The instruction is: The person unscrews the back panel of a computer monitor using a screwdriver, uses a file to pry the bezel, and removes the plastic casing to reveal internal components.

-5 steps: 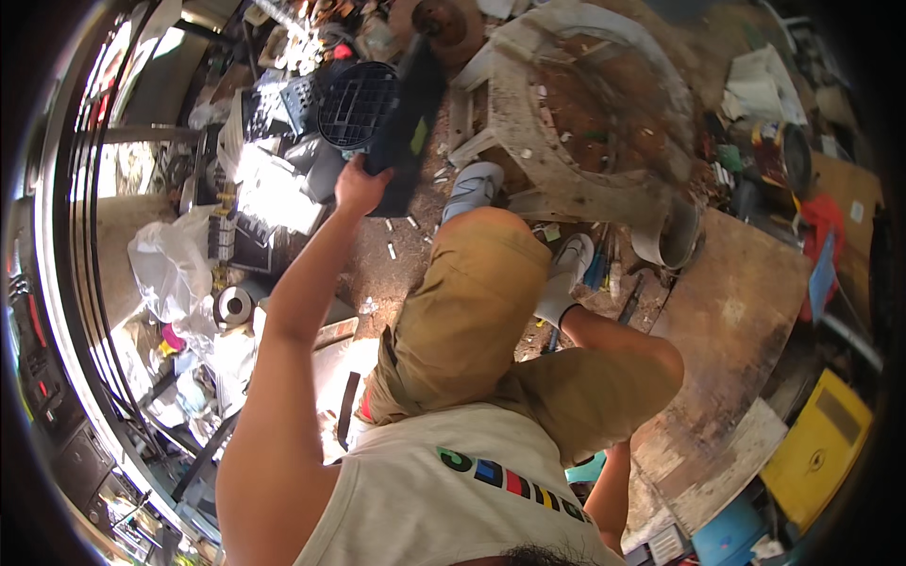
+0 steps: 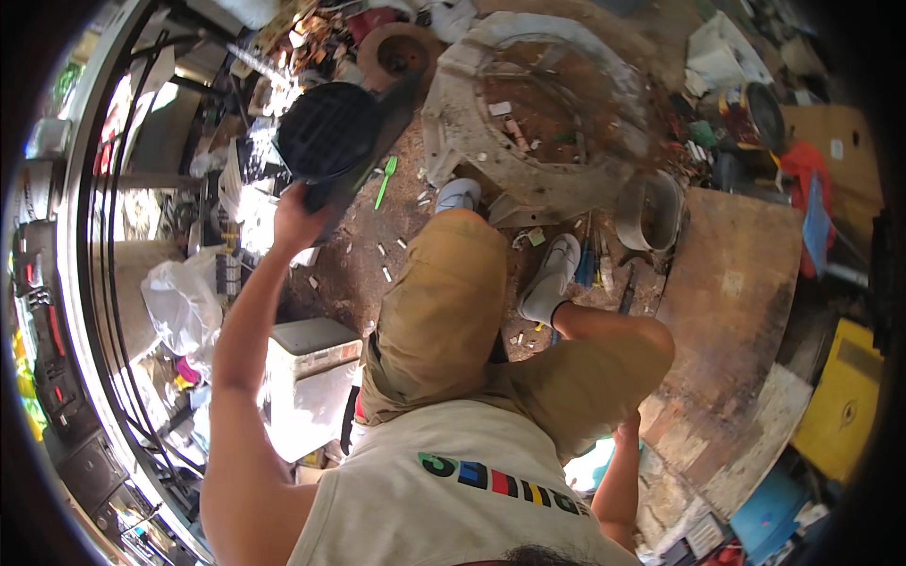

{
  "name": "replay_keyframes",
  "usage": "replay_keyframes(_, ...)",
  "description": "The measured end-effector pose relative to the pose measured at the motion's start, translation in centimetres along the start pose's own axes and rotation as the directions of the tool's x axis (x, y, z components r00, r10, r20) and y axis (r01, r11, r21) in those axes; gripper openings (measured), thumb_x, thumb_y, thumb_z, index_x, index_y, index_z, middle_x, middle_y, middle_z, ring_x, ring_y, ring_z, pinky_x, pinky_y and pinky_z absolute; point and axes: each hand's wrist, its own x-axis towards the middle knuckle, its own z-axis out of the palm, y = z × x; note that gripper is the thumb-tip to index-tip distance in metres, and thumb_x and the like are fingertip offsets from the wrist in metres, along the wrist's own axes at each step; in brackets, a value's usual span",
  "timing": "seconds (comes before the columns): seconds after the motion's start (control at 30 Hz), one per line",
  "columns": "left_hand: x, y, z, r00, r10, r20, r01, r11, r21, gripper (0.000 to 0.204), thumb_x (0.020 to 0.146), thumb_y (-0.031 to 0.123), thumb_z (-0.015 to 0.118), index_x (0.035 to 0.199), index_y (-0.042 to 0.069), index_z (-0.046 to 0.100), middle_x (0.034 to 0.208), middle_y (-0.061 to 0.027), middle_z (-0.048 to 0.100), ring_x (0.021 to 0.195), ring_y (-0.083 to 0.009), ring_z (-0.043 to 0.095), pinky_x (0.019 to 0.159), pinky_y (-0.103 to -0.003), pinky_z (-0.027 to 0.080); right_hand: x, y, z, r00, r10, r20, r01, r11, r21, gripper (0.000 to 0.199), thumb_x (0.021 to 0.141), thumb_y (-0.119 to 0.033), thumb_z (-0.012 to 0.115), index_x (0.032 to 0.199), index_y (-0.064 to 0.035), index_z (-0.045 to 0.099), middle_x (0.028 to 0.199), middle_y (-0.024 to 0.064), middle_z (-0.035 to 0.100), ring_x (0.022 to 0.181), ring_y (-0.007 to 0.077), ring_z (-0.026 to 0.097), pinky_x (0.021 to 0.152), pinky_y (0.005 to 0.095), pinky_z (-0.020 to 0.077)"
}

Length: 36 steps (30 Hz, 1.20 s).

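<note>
My left hand [image 2: 300, 224] is closed round the near end of a black panel with a round grille [image 2: 327, 132], held tilted above the littered floor and blurred by motion. Its fingers are partly hidden by the panel. To the right of the panel, a bright green plastic fork [image 2: 385, 182] lies on the ground. My right hand [image 2: 627, 430] is low beside my right thigh, next to something teal and bright. Most of its fingers are behind the leg, so whether it holds anything does not show.
A dirty round-holed frame [image 2: 462, 123] lies ahead of my feet, with a rusty disc [image 2: 398, 57] beyond it. On the right is a worn wooden board [image 2: 731, 292], with a yellow panel [image 2: 838, 406] beside it. A pale box [image 2: 311, 377] stands by my left hip; clutter fills the left side.
My left hand has swung left with the black panel, whose grille has turned more toward me. The green fork on the ground now shows. My right hand stays by the thigh.
</note>
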Motion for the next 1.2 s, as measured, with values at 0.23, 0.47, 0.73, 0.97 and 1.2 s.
replay_keyframes(0.23, -3.2, 7.9, -15.7, 0.884, 0.441, -0.158, -0.434, 0.898, 0.077, 0.035, 0.071, 0.012, 0.072, 0.104, 0.004, 0.064, 0.1, -0.0193, 0.066, 0.089, -0.0376, 0.064, 0.081, -0.043, 0.051, 3.8, 6.5, 0.5, 0.995, -0.014, -0.102, 0.031, 0.986, 0.162, 0.022, 0.094, -0.026, 0.056, 0.108, -0.0101, 0.061, 0.087, 0.0006, 0.061, 0.069, 0.0132, 0.057, 0.054, 0.0278, 0.0459)
replay_keyframes(0.47, 4.5, 22.4, -11.9, 0.651, 0.759, 0.021, -0.716, 0.605, 0.347, 0.046, 0.063, 0.006, 0.072, 0.106, 0.006, 0.056, 0.106, -0.0172, 0.056, 0.104, -0.0381, 0.055, 0.09, -0.047, 0.046, 5.6, 6.5, 4.0, 0.995, 0.092, -0.045, -0.084, 0.985, 0.153, 0.013, 0.093, -0.021, 0.058, 0.096, -0.0085, 0.06, 0.081, 0.0038, 0.059, 0.061, 0.0132, 0.056, 0.049, 0.0278, 0.044)
replay_keyframes(0.73, 4.1, 24.7, 4.5, 0.521, 0.854, -0.012, -0.774, 0.479, 0.414, 0.031, 0.077, 0.012, 0.058, 0.108, 0.013, 0.056, 0.094, -0.0074, 0.05, 0.089, -0.0264, 0.053, 0.075, -0.04, 0.039, -0.5, 6.2, 5.4, 0.996, 0.078, -0.05, -0.06, 0.951, 0.302, 0.009, 0.087, -0.011, 0.054, 0.095, -0.0097, 0.048, 0.071, 0.0018, 0.045, 0.055, 0.0114, 0.046, 0.046, 0.0239, 0.0372)
replay_keyframes(0.97, -0.5, 22.0, 9.7, 0.567, 0.815, 0.119, -0.773, 0.477, 0.419, 0.028, 0.081, 0.016, 0.056, 0.109, 0.017, 0.058, 0.092, -0.0025, 0.05, 0.09, -0.0209, 0.053, 0.076, -0.037, 0.037, -1.1, 6.8, 4.9, 0.969, 0.179, -0.17, -0.158, 0.979, 0.132, 0.024, 0.092, -0.026, 0.056, 0.109, -0.0096, 0.057, 0.074, -0.0006, 0.051, 0.056, 0.0092, 0.049, 0.045, 0.0231, 0.0373)
replay_keyframes(1.2, -0.7, 21.3, 9.8, 0.627, 0.763, 0.158, -0.762, 0.558, 0.329, 0.053, 0.075, 0.028, 0.076, 0.122, 0.016, 0.055, 0.111, -0.0056, 0.052, 0.104, -0.0243, 0.051, 0.091, -0.042, 0.036, 7.2, 7.2, 5.1, 0.998, 0.044, -0.041, -0.042, 0.998, 0.047, 0.042, 0.093, -0.032, 0.06, 0.121, -0.0011, 0.058, 0.103, 0.0073, 0.067, 0.088, 0.0196, 0.066, 0.071, 0.0333, 0.0539)
